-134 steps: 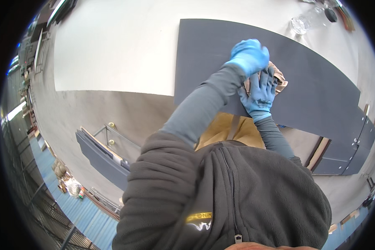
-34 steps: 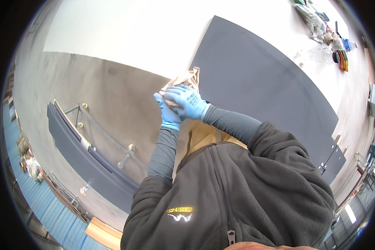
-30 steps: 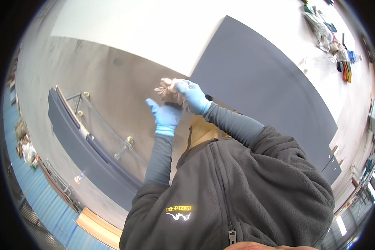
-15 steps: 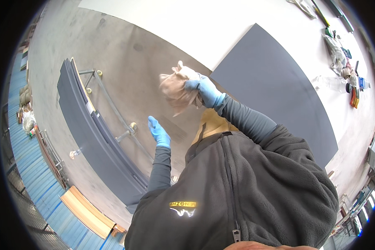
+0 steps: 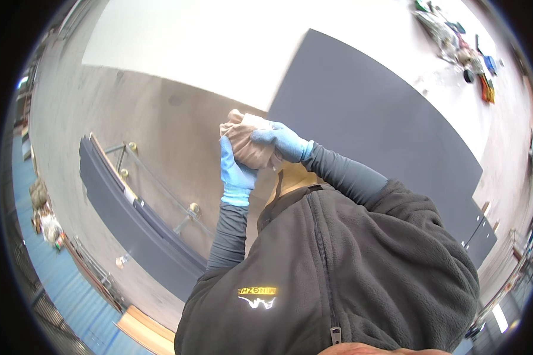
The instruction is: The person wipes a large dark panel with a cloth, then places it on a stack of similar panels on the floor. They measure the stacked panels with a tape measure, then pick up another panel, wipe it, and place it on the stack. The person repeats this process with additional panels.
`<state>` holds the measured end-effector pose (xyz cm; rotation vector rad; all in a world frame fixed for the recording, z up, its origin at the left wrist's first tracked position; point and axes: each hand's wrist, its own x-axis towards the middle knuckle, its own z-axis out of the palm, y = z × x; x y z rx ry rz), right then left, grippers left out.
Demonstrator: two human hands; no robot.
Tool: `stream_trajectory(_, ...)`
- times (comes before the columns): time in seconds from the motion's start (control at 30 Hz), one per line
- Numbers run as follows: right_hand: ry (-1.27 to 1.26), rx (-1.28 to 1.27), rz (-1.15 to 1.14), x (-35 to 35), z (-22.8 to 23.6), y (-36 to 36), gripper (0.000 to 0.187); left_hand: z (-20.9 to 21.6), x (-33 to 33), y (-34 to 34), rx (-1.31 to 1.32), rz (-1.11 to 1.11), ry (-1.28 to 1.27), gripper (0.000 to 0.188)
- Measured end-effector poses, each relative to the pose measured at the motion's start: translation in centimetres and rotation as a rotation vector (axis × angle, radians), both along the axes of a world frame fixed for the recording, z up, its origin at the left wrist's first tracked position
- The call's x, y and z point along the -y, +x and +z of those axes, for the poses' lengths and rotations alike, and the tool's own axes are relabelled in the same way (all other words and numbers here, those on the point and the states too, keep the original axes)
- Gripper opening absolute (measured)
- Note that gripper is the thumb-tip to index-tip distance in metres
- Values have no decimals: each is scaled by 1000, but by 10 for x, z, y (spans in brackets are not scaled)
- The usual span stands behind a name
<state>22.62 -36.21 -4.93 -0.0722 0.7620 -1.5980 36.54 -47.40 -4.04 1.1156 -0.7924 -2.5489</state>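
Observation:
A crumpled beige cloth point(image 5: 240, 141) is bunched between my two blue-gloved hands, in front of my body. My right hand point(image 5: 284, 142) grips its right side, thumb lying over the folds. Against the lower left side is my left hand point(image 5: 236, 174), cupped round the cloth with part of its fingers hidden beneath it. Just right of the hands, a large dark grey panel point(image 5: 373, 112) lies flat on a white tabletop point(image 5: 189, 41).
On the left stands a wheeled metal frame point(image 5: 160, 183) with long dark grey panels point(image 5: 121, 213) on it. Tools and plastic bags point(image 5: 441, 35) lie at the table's far right. Wooden boards point(image 5: 145, 331) sit at the lower left.
My left hand has come up and right, from empty and apart to holding the cloth. My right hand has drawn slightly left and lower. The view has turned, shifting the surroundings.

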Motion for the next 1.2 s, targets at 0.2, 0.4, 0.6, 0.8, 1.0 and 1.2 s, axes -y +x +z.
stream_trajectory(0.2,78,266,-220,-62,-11,-31,57,3,-15,-48,286,-351,-326,77)
stream_trajectory(0.4,78,68,-689,-169,-18,-82,46,-24,-28,-53,359,-338,-495,77)
stream_trajectory(0.6,600,-811,-1077,-277,-33,-119,50,-78,-5,-63,477,-222,-54,80)
stream_trajectory(0.8,801,-2042,-17,-174,-77,-50,63,-124,2,-77,299,-178,7,48)
stream_trajectory(1.0,539,-2185,-132,-49,-91,-119,59,-125,7,-78,447,-222,-155,49)
stream_trajectory(1.2,855,-2198,-366,31,-106,-251,53,-118,8,-81,458,-174,-110,44)
